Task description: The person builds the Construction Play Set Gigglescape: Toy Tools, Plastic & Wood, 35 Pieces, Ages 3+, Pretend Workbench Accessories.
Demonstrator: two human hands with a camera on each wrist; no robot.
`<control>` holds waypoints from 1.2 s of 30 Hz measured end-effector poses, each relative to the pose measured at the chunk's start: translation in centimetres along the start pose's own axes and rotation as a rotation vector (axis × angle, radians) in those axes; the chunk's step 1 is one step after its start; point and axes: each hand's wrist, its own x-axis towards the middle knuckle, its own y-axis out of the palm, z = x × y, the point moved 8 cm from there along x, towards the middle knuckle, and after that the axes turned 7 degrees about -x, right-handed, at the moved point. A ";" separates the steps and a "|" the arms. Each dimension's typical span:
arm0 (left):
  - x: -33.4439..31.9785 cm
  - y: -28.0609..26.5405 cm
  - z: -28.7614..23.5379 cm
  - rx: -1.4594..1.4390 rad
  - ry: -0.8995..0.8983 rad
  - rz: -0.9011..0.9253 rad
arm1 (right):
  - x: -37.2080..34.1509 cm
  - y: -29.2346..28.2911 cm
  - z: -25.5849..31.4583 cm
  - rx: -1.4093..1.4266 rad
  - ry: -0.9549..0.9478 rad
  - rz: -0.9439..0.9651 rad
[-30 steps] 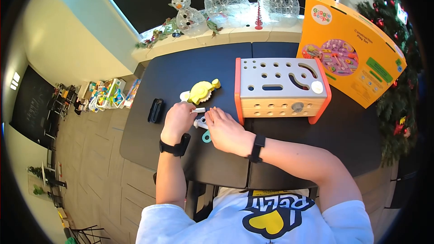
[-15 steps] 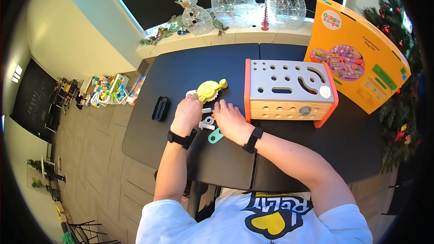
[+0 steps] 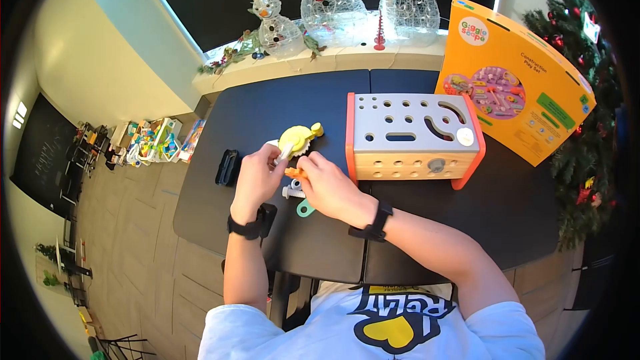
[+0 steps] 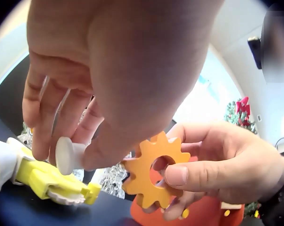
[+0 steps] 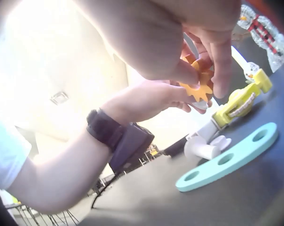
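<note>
hands: right hand (image 3: 330, 190) pinches orange gear (image 4: 141, 176) above the tabletop (image 3: 320, 243); left hand (image 3: 257, 173) pinches white peg (image 4: 64, 156) just beside it. gear probably light, stiff, not fragile; grip flat faces, clear of hole. beyond: yellow toy saw (image 3: 295, 139).

The gear (image 4: 143, 170) is smooth with a satin sheen; the peg (image 4: 65, 157) looks like smooth, matt plastic, the saw (image 4: 40, 179) like glossier plastic. The strip (image 5: 242, 148) is smooth and matt. On the box (image 3: 413, 148) — a bare-wood front, smooth painted-looking top. Carton (image 3: 517, 79): printed card. Worktop (image 3: 300, 87): matt. Shirt (image 3: 280, 335): soft cloth.
</note>
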 end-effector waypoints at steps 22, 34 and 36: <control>-5.7 -0.7 -12.8 -0.178 0.277 -0.266 | -4.9 -7.3 1.3 0.845 0.204 -0.053; -5.7 2.1 -14.0 -0.231 0.475 -0.032 | -7.5 -9.6 -0.5 0.839 0.200 -0.089; -5.6 2.6 -14.3 -0.212 0.498 -0.074 | -8.6 -10.0 -1.6 0.720 0.178 -0.078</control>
